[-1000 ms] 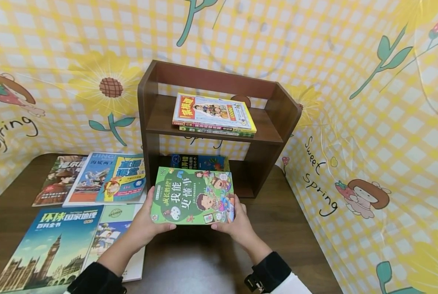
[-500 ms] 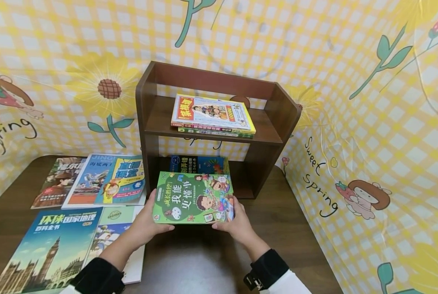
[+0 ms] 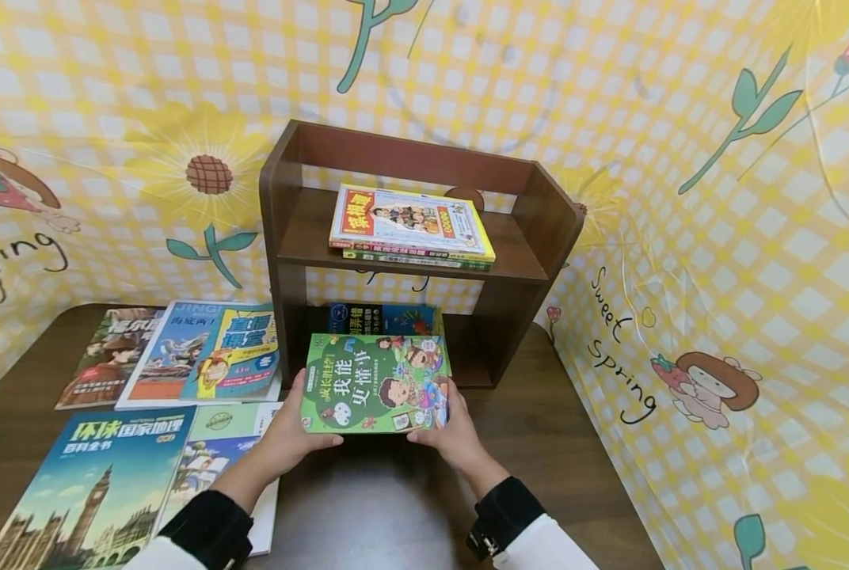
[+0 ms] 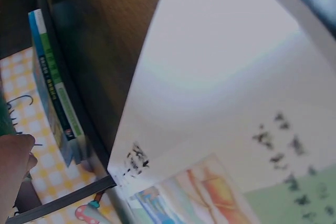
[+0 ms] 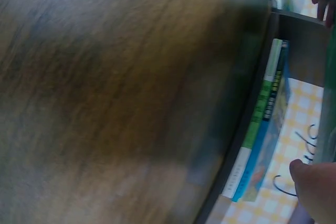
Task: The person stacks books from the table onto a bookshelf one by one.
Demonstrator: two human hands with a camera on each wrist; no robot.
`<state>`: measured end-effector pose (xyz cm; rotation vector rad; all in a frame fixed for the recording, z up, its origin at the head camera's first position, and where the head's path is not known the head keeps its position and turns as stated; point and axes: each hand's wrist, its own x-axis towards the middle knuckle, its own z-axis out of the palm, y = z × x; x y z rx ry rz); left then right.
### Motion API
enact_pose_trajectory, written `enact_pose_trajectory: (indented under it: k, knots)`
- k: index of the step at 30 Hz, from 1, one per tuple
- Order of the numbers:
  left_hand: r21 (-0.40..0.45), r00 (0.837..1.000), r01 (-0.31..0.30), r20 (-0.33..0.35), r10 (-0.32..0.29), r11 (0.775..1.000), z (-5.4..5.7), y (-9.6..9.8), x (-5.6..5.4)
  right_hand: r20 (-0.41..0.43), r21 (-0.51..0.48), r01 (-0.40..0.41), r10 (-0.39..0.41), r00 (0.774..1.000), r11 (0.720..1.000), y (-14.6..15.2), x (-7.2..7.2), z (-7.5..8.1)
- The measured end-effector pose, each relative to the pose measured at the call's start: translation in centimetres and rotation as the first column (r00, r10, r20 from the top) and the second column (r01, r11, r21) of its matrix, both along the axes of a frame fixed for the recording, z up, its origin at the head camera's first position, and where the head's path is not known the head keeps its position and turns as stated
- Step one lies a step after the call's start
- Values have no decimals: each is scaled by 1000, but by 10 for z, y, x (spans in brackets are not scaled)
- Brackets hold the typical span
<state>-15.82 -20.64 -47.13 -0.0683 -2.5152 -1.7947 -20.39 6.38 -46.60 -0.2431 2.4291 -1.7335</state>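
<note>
Both hands hold a green picture book (image 3: pixel 375 385), cover up, in front of the lower level of a dark brown bookshelf (image 3: pixel 551 226). My left hand (image 3: pixel 291 434) grips its left end, thumb along the near edge. At the right end, my right hand (image 3: pixel 460 431) grips it the same way. Behind the book, a blue-covered book (image 3: pixel 405 318) lies on the lower level; the left wrist view shows a green-spined book (image 4: pixel 59 82) stacked with it. A small stack topped by a yellow-edged book (image 3: pixel 410 222) lies on the upper shelf. Fingers under the green book are hidden.
Left of the bookshelf, magazines and books overlap on the brown table (image 3: pixel 538 451). Among them are a Big Ben-covered book (image 3: pixel 89 491), a blue-and-yellow book (image 3: pixel 239 356) and a brown-covered one (image 3: pixel 104 364). A checked yellow cloth (image 3: pixel 681 261) hangs behind and to the right.
The green book has moved slightly lower in the head view and its cover looks more foreshortened. Both hands keep their grip. The view itself shifts a little.
</note>
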Motion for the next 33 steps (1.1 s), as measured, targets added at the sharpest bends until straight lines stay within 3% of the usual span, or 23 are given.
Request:
enact_pose_trajectory:
  k: [12, 19, 26, 33]
  knots:
    - [7, 998, 22, 67, -23, 1000, -12, -2, -17, 25, -27, 13, -12, 1000, 1000, -5, -11, -19]
    - [78, 994, 45, 93, -52, 996, -18, 1, -25, 46, -43, 17, -15, 999, 999, -3, -16, -25]
    - [124, 992, 32, 120, -47, 992, -27, 2, -31, 68, -49, 11, -8, 998, 999, -3, -22, -27]
    - [94, 991, 15, 130, -27, 996, -29, 2, -35, 118, -41, 41, -36, 992, 998, -4, -30, -34]
